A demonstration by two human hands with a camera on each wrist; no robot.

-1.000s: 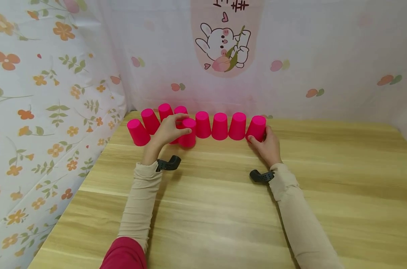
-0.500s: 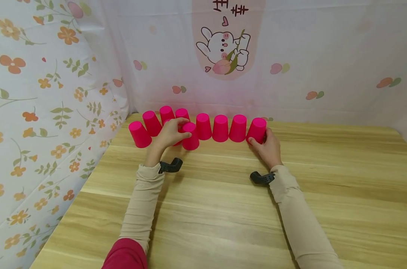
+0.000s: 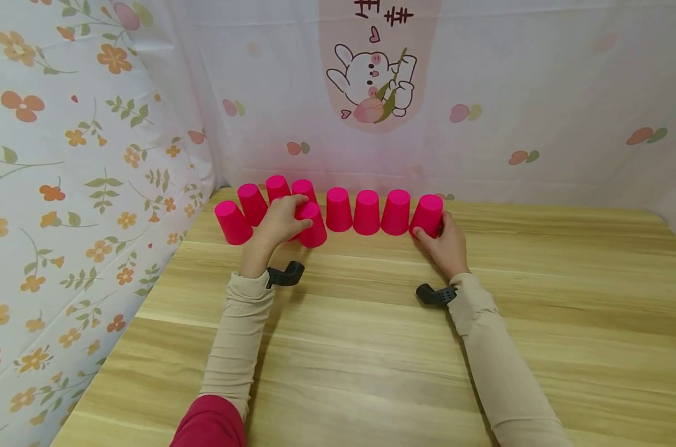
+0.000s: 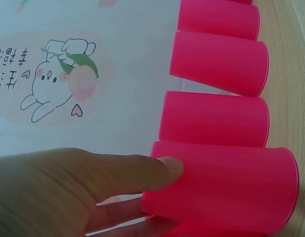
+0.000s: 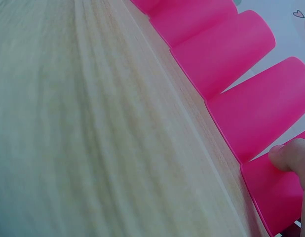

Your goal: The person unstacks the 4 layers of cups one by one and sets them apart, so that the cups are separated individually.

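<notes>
Upside-down bright pink cups stand in a row near the back of the wooden table in the head view. My left hand [image 3: 277, 225] grips one pink cup [image 3: 314, 233] near its top, thumb on the near side; this cup stands a little in front of the row. In the left wrist view the thumb lies on the held cup [image 4: 231, 185], with the other fingers partly hidden behind it. At the row's right end my right hand [image 3: 448, 247] holds the last cup [image 3: 428, 214] low down, its thumb on the front. The right wrist view shows that thumb on the cup [image 5: 271, 187].
Left of my left hand stand several more pink cups [image 3: 233, 225], one largely hidden behind the hand. Three cups [image 3: 367, 214] stand between the two held ones. A white printed cloth [image 3: 248, 74] hangs behind the table [image 3: 371, 347] and along its left side.
The cup in my left hand has shifted slightly right, then slightly back left. My right hand stays on the end cup. The head view has tilted a little.
</notes>
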